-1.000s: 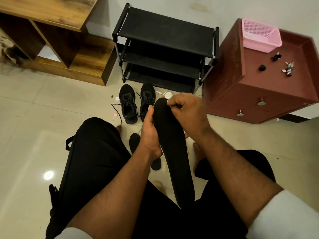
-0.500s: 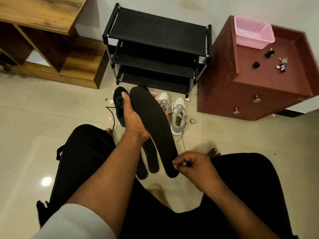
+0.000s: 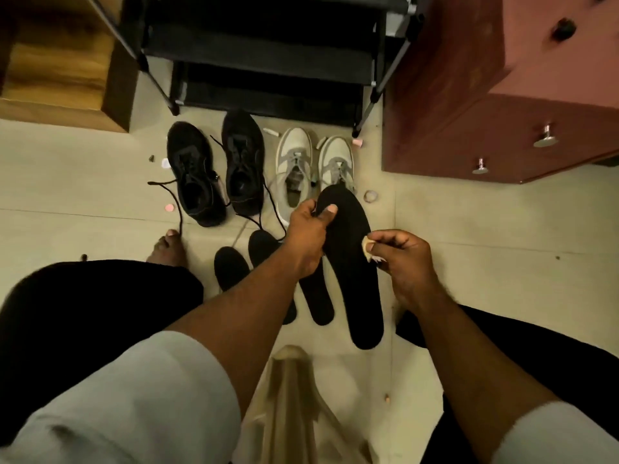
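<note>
I hold a long black insole [image 3: 355, 262] above the floor, between my knees. My left hand [image 3: 310, 234] grips its far end, thumb on top. My right hand [image 3: 405, 259] pinches a small pale scrap [image 3: 368, 247] against the insole's right edge, near its middle. Two more black insoles [image 3: 234, 272] lie on the tiles below my left forearm, partly hidden by it.
A pair of black sneakers [image 3: 214, 172] with loose laces and a pair of grey-white sneakers [image 3: 315, 162] stand in front of a black shoe rack [image 3: 268, 58]. A red-brown drawer cabinet [image 3: 502, 105] is at right, a wooden shelf [image 3: 63, 72] at left. A bare foot [image 3: 169, 249] rests on the tiles.
My head has tilted down and closer to the floor. My right hand moved from the insole's near tip up to its middle edge, now with a pale scrap in its fingers.
</note>
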Demonstrator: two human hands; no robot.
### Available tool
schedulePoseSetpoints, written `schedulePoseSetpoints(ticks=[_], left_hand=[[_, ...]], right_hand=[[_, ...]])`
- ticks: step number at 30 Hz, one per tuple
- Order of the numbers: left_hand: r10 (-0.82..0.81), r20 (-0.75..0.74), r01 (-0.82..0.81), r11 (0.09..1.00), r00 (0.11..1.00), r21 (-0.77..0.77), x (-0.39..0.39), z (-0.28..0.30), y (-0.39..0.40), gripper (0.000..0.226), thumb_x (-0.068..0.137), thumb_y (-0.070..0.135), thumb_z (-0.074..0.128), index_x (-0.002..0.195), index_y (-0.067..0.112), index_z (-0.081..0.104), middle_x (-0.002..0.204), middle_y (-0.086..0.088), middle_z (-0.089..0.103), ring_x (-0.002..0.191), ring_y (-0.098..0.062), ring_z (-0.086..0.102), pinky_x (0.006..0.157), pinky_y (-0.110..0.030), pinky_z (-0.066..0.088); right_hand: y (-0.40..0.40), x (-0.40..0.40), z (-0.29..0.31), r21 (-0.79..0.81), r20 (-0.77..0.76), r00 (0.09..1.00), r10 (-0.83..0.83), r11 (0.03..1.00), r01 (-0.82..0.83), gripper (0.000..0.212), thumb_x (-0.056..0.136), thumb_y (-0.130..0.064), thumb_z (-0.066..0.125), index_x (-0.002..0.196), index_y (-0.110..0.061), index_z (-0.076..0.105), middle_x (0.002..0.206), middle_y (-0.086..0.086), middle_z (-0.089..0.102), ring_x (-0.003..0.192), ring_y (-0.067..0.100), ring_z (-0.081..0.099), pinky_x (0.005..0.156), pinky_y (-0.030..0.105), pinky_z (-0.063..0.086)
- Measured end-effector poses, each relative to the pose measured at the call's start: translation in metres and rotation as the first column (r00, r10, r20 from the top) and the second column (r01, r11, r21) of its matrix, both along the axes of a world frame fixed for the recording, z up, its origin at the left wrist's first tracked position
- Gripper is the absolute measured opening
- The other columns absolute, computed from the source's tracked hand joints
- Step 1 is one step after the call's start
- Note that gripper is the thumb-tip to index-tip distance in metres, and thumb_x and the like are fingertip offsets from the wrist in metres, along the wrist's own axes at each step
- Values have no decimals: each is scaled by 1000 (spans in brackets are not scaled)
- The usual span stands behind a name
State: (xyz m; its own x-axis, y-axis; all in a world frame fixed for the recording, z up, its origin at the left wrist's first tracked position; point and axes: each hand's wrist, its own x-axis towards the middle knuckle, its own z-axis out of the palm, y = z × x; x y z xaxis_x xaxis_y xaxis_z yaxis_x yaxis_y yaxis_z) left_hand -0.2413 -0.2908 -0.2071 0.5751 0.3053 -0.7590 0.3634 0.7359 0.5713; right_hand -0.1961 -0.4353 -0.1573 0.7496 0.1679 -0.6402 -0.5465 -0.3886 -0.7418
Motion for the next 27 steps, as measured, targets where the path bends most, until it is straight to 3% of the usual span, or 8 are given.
schedulePoseSetpoints(ticks=[6,11,13,17,19,22,27], left_hand=[[-140,-295,162,985,945,54,12,-110,-38,34,96,17,58,130,17,54,122,-7,64,110,-24,62,99,-48,50],[-363,-483,348,929,797,-124,24,-166,-55,49,104,29,40,151,33,25,151,-4,36,133,-34,42,96,-59,47],[-454,-519,415,888,725,-197,27,-188,-59,55,105,31,38,153,37,12,156,-7,26,136,-41,37,91,-63,48],[-498,-537,471,859,681,-199,31,-221,-65,66,103,24,42,154,39,2,159,-10,19,136,-42,35,91,-60,49],[-474,-571,499,858,670,-126,33,-232,-68,67,102,21,44,154,40,5,158,-11,20,136,-42,35,100,-62,43],[-488,-637,670,740,597,62,28,-227,-68,59,101,18,46,154,23,20,152,-14,34,134,-36,43,105,-49,45],[-434,-599,623,769,673,143,22,-190,-48,54,97,23,55,147,15,39,146,-14,45,125,-32,52,98,-48,51]], right_hand=[[-26,14,-114,-174,-140,988,-66,984,41,21,82,2,69,82,-19,72,85,-2,72,81,12,68,69,22,53],[-44,17,-201,-252,-182,979,-91,967,43,20,80,3,69,82,-17,73,81,3,72,73,16,66,67,25,51],[-49,17,-231,-276,-203,977,-70,961,12,18,81,3,68,85,-14,73,82,6,72,72,19,64,67,27,51],[-54,14,-273,-285,-219,974,-63,959,-2,18,81,5,67,85,-13,71,84,9,70,74,20,64,72,30,53],[-53,15,-285,-293,-213,974,-73,956,8,23,81,6,66,81,-17,70,87,9,71,78,21,64,80,34,55],[-47,21,-287,-314,-174,983,-61,949,3,26,81,4,65,80,-21,70,88,6,71,83,23,66,84,38,56],[-31,40,-242,-257,-64,996,60,963,-75,22,81,7,63,83,-14,70,86,5,69,80,18,64,69,19,52]])
